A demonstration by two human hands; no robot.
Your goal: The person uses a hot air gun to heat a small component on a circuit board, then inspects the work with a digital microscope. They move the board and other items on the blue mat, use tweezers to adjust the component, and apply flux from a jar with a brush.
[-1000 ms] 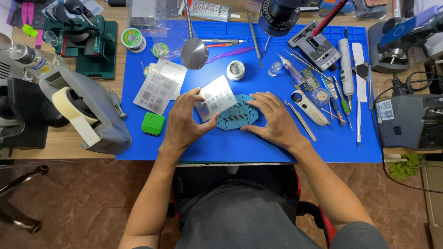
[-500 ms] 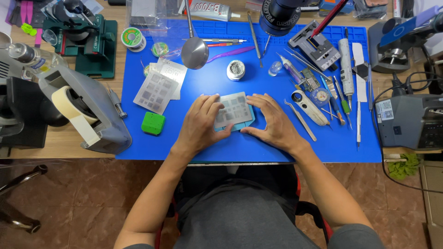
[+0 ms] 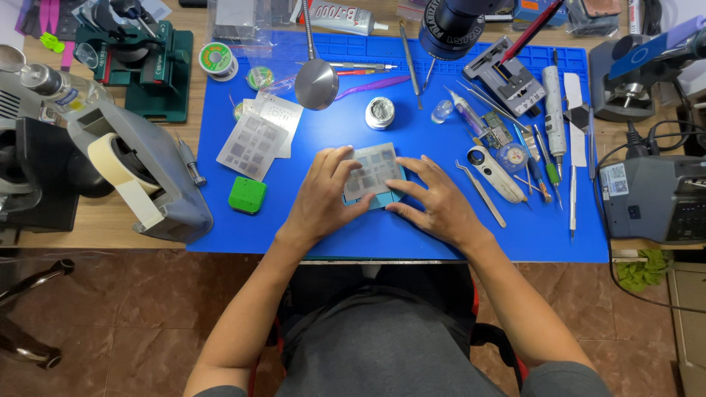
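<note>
The person sits at a worktop (image 3: pixel 110 228) covered by a blue silicone mat (image 3: pixel 412 228), and both hands meet in the middle of this mat. The left hand (image 3: pixel 320 198) lies with its fingers spread flat over the left part of a thin metal stencil sheet (image 3: pixel 375 170), and it presses the sheet down. The right hand (image 3: pixel 434 206) holds the right and lower edge of the same sheet with its fingertips, so both hands are grasping and steadying 1 thing together, not clenched and not released. Under the sheet there is a light blue base block (image 3: pixel 382 197), and only a narrow strip of it shows along the lower edge between the 2 hands. As I judge it, the sheet is already laid on the block and it covers the block almost fully; what is left seems to be the fine alignment and pressing, because the fingers are on the edges and no tool is in either hand. If the sheet sits exactly square on the block, I cannot tell, since the hands hide the corners. To the left, 2 more stencil sheets (image 3: pixel 254 143) lie on the mat untouched, and just below them is a small green square pad (image 3: pixel 247 195). A small round tin (image 3: pixel 380 112) stands above the hands, well apart from them. To the right, tweezers (image 3: pixel 482 192) and a white pen-shaped tool (image 3: pixel 494 171) lie near the right hand, also untouched.
</note>
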